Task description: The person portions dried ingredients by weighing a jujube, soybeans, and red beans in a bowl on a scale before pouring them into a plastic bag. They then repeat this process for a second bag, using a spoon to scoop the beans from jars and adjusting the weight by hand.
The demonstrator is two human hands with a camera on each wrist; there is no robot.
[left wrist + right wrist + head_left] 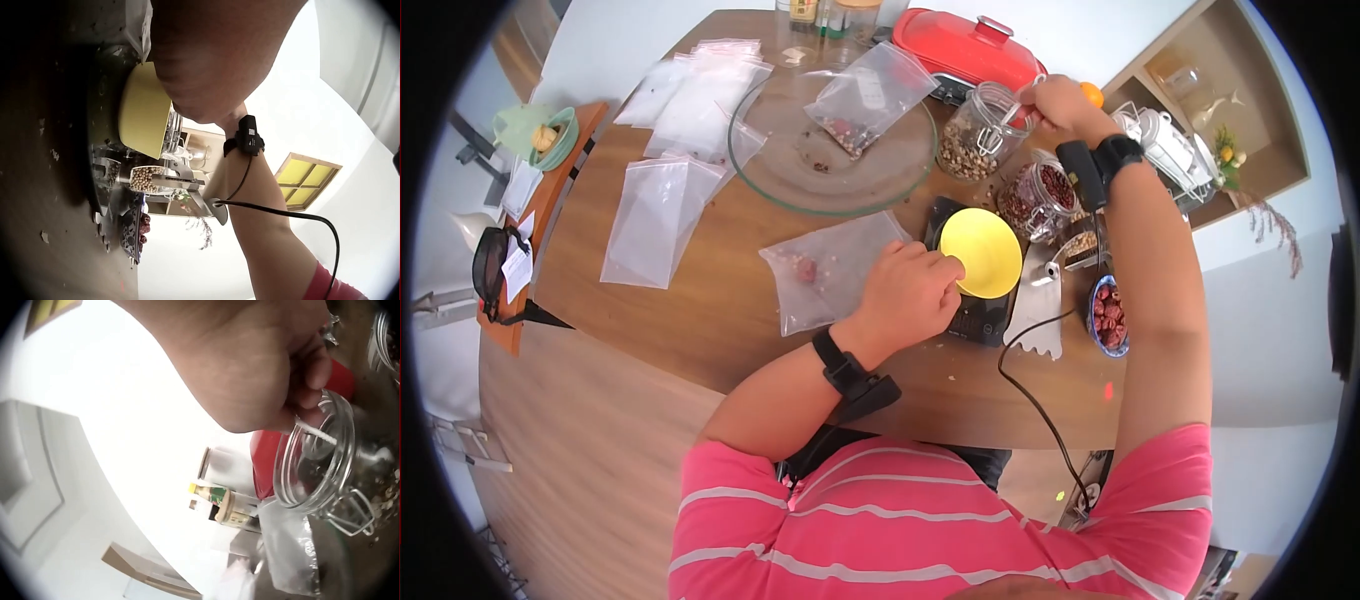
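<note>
My left hand (pixel 912 290) holds the left rim of a yellow bowl (pixel 980 252), its fingers curled at the edge. The bowl stands on a black kitchen scale (pixel 975 325); it also shows in the left wrist view as a yellow bowl (pixel 145 112). At the mouth of an open glass jar (pixel 972 155) of beige and brown grains, my right hand (pixel 1060 105) pinches a thin white handle (pixel 317 432) that reaches inside. The handle's lower end is hard to make out. Close in front is a jar of dark red beans (pixel 1040 200).
A plastic bag (pixel 835 265) with a few bits inside lies left of my left hand. Behind are a round glass tray (pixel 775 185) bearing a filled bag, a red electric cooker (pixel 970 48) and empty bags (pixel 650 215). Red dates fill a blue-patterned bowl (pixel 1092 325); a black cable (pixel 1040 405) crosses nearby.
</note>
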